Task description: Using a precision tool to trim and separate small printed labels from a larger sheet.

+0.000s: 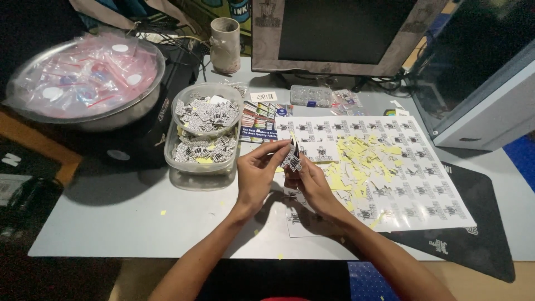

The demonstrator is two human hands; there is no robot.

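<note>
My left hand (257, 174) and my right hand (310, 181) meet above the grey table (128, 217), both pinching a small stack of black-and-white cut-out stickers (291, 159). Under and to the right of my hands lies a large white sticker sheet (423, 184) printed with rows of the same black design. Yellow and white backing scraps (356, 161) are scattered over its middle. Left of my hands stand two stacked clear plastic tubs (205, 134) filled with loose cut stickers.
A big metal bowl (83, 78) of small plastic bags sits at the far left. A monitor (340, 33) and a cup (225, 44) stand at the back, a grey box (490, 83) at the right. A black mat (473, 239) lies under the sheet's right edge.
</note>
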